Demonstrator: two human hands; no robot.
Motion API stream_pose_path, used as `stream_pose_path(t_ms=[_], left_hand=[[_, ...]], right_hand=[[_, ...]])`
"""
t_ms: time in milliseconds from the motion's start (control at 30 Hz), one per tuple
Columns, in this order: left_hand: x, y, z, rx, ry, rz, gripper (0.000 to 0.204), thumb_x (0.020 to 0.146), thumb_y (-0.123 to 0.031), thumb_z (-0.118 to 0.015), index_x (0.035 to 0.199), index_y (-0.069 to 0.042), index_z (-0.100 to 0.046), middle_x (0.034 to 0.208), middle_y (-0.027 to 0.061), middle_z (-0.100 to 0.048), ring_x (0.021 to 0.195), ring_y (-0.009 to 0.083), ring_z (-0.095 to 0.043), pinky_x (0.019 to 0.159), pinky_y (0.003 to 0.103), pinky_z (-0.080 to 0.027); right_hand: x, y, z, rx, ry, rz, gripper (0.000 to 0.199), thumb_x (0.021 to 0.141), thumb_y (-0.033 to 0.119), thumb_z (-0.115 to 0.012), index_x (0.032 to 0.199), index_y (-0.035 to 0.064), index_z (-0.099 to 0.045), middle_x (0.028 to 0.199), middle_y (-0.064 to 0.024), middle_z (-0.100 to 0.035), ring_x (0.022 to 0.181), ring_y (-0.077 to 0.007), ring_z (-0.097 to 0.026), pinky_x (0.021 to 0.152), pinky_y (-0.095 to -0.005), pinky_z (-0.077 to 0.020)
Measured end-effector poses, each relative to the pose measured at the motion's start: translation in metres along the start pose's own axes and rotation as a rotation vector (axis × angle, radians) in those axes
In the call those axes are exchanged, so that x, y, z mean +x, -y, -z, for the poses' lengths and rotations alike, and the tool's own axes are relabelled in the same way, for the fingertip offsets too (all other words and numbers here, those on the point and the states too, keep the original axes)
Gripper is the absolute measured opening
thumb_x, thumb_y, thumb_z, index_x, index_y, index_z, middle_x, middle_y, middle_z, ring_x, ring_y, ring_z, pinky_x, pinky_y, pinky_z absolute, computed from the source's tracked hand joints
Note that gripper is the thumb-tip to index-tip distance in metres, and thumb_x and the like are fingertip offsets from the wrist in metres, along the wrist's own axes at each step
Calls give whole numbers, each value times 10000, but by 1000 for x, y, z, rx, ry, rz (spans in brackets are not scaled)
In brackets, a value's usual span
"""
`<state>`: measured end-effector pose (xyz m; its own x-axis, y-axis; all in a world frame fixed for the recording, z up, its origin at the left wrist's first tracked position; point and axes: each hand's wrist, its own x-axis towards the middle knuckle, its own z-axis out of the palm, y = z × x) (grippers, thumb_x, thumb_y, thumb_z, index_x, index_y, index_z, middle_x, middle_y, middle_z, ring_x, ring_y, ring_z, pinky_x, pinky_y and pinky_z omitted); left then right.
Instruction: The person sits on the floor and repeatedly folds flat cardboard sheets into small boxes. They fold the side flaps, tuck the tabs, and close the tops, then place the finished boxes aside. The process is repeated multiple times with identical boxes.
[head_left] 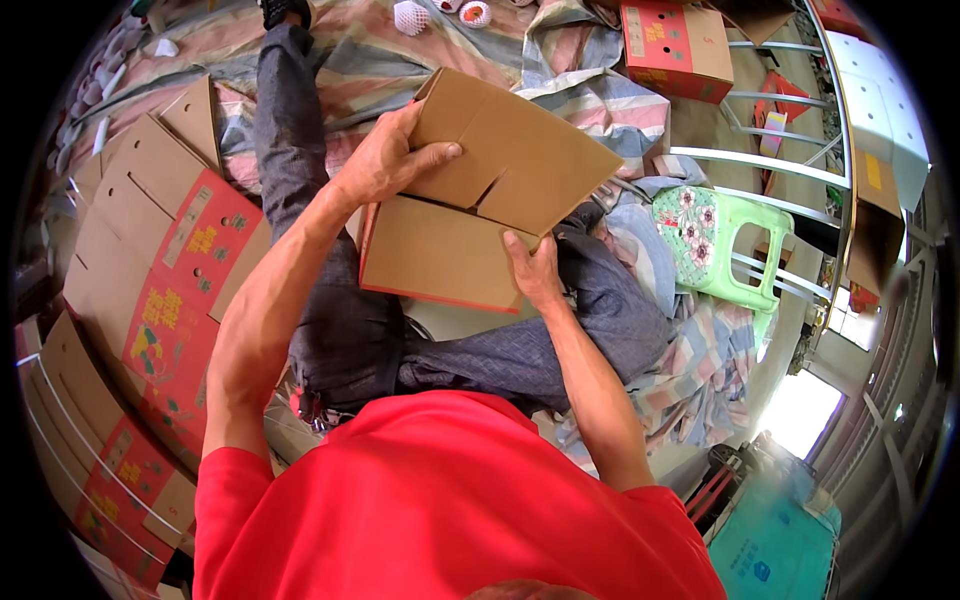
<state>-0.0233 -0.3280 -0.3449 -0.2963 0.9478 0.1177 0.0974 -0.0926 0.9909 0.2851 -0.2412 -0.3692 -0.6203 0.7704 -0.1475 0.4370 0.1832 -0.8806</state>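
Note:
A brown cardboard box [510,150] with red printed edges rests tilted across my lap, its plain flaps facing up. My left hand [393,160] grips the upper left edge, thumb on the upper flap and the other fingers behind it. Lower down, my right hand [535,268] pinches the cardboard near the right end of the lower flap [440,255]. A dark slot runs between the two panels. Whatever lies inside or under the box is hidden from me.
Flattened red and brown cartons [180,290] lean at my left. To the right stand a green flowered stool [690,225] and a white metal rail [760,165]. A red box [675,50] sits beyond. Striped sheeting [390,60] covers the ground, with foam-netted fruit [475,14] at the far side.

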Motion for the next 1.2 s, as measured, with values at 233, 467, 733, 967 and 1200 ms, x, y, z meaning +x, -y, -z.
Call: stream_pose_path(t_ms=[233, 467, 733, 967, 1200], left_hand=[[-12, -6, 2, 16, -5, -5, 373, 976, -181, -746, 1250, 47, -636, 1119, 189, -744, 988, 315, -724, 908, 409, -556], [-19, -6, 5, 86, -1, -68, 375, 959, -179, -741, 1257, 28, -646, 1135, 224, -735, 1033, 404, -703, 924, 441, -544], [-20, -8, 7, 144, 11, -114, 413, 951, -212, -752, 1282, 10, -647, 1088, 222, -752, 1012, 412, -713, 925, 458, -546], [-27, -36, 7, 398, -232, -89, 680, 854, -236, -831, 1427, -8, -545, 1316, 229, -668, 1157, 388, -671, 972, 450, -529], [66, -110, 23, 1108, 390, -256, 557, 714, -177, -870, 1229, -76, -683, 1190, 159, -719, 1107, 366, -699, 928, 464, -563]], right_hand=[[0, -1, 0, 50, 47, -37, 621, 969, 364, -753, 1389, -45, -549, 1310, -178, -656, 1236, -276, -610, 1061, -403, -463], [4, 5, 35, -173, -265, 208, 1095, 897, 545, -800, 1618, -55, -236, 1598, -225, -375, 1488, -337, -376, 1248, -463, -284], [113, 133, 90, -795, 333, 374, 846, 782, 374, -916, 1474, 44, -558, 1332, -186, -699, 1214, -311, -678, 1058, -427, -508], [102, 131, 87, -573, 426, 256, 519, 841, 240, -888, 1265, 5, -705, 1104, -177, -783, 1024, -261, -760, 926, -382, -575], [102, 137, 80, -579, 428, 258, 527, 825, 223, -901, 1258, 0, -697, 1090, -177, -785, 994, -269, -767, 890, -377, -586]])
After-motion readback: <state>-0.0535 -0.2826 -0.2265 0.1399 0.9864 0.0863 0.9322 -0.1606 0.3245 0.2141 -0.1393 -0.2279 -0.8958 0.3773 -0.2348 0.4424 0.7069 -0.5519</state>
